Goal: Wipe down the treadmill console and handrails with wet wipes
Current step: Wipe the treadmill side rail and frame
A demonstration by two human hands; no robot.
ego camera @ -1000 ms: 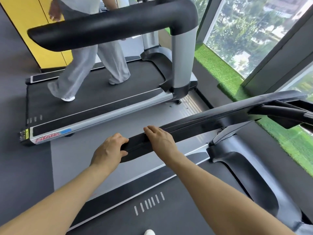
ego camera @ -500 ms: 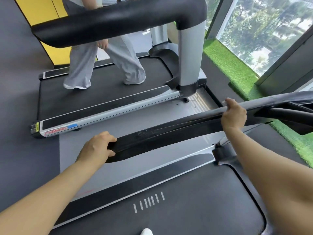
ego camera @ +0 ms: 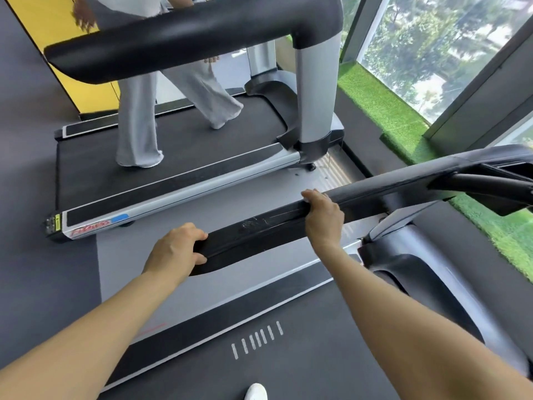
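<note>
While the left hand [ego camera: 176, 249] wraps the near end of the black handrail [ego camera: 277, 226], thumb under and fingers curled over the tip, it reads as an anchor: braces the body and marks where the stroke ends. No wipe visible in it.

Mid-rail: scuffed or wet-looking patch just right of the left hand, between the two hands. Can't tell if it's moisture or wear.

Right hand [ego camera: 324, 216] is further up the same rail, fingers curled over the top edge, palm on the near face. A small white sliver shows at the fingertips [ego camera: 308, 195], probably the wet wipe [ego camera: 306, 199], pinched against the rail; most of it is hidden under the hand. Overhand grip makes sense: it presses the wipe on the top and both faces at once.

Hands well apart, both clamped on the rail.

Further right the rail runs up toward the console end, blurred and cut by the frame edge. Console itself is not in view, so no read on whether it's done.

Judgement: handrail step in progress, this rail only.

Background: neighbouring treadmill [ego camera: 178, 180] with another person [ego camera: 138, 122] standing on its belt; green turf strip [ego camera: 383, 111] along the window.
</note>
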